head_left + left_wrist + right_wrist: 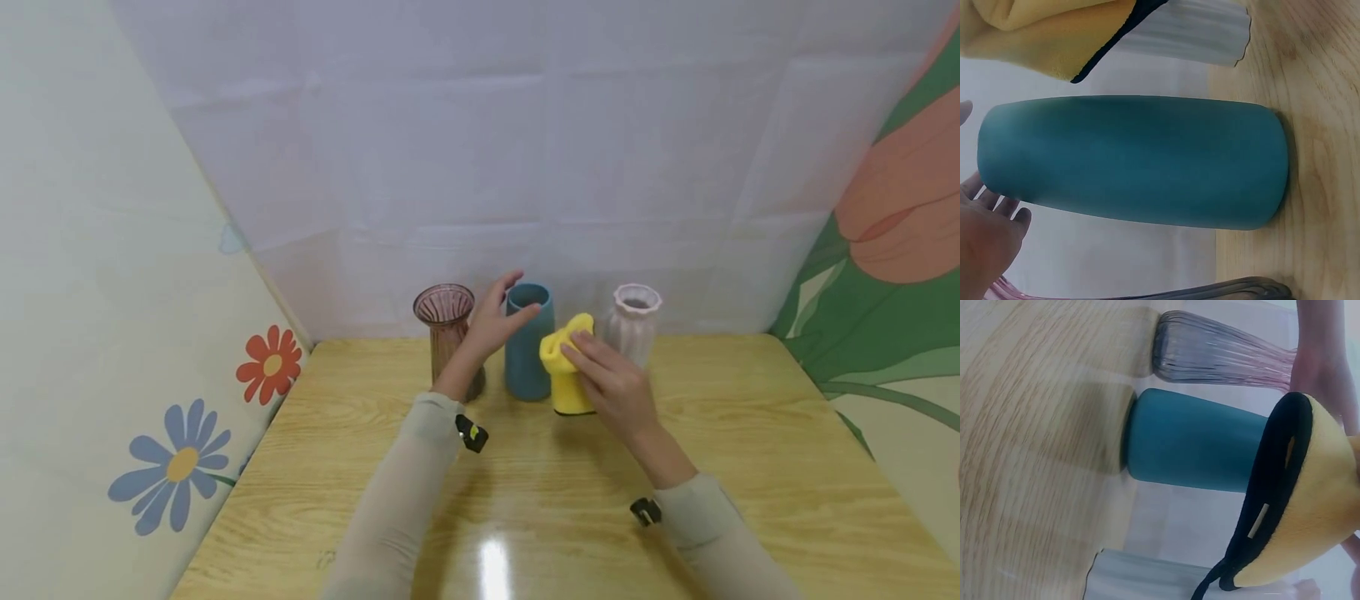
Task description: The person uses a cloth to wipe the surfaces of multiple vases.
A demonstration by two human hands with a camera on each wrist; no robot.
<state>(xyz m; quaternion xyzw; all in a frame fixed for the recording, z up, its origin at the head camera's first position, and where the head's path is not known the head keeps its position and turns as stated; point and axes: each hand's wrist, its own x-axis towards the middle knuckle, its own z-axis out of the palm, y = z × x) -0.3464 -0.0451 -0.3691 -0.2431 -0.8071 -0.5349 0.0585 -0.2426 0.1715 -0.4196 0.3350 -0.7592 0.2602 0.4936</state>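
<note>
A tall teal vase point(528, 362) stands upright on the table, in the middle of the row of vases. My left hand point(491, 327) is at its rim, with thumb and fingers spread apart; in the left wrist view the fingertips point(1005, 206) lie along the vase's upper side, and firm contact is hard to tell. My right hand point(618, 387) holds a bunched yellow cloth point(572, 393) with dark edging, just right of the teal vase. From the right wrist, the cloth point(1313, 506) covers the vase's upper part.
Left of the teal vase stands a ribbed purple glass vase point(444, 329), partly behind my left forearm. To the right is a pale, fluted vase point(632, 333). A white sheet point(480, 150) hangs behind the wooden table point(360, 375). Flower-patterned panels point(97, 350) flank the table.
</note>
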